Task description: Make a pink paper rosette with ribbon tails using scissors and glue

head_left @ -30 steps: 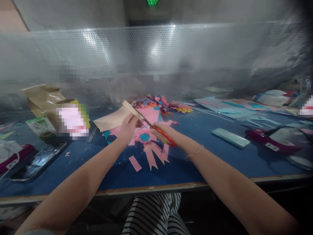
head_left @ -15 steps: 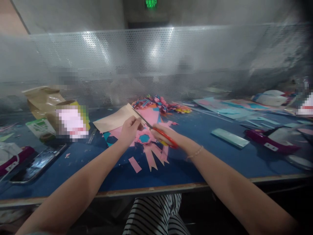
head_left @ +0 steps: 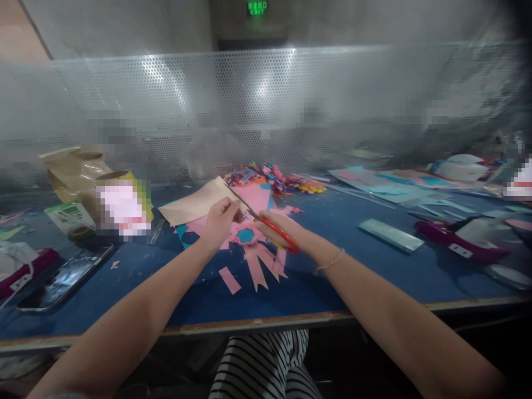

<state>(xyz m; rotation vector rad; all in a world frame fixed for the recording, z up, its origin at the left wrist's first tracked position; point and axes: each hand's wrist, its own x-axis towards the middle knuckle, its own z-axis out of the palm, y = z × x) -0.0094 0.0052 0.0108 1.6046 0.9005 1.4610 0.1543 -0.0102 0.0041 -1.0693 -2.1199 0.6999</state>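
Right grip (head_left: 290, 225): 1 scissors (head_left: 275, 226) | left grip (head_left: 219, 220): 1 cream sheet (head_left: 194, 203) | 1 phone (head_left: 68, 277)

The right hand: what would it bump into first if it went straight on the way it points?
Probably the left hand, just ahead at the edge of the cream sheet, though depth is hard to judge.

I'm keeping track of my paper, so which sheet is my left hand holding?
The cream sheet, gripped in your left hand, scissors at its right end. Its colour sets it apart from the pink sheet and the pale blue sheets at right.
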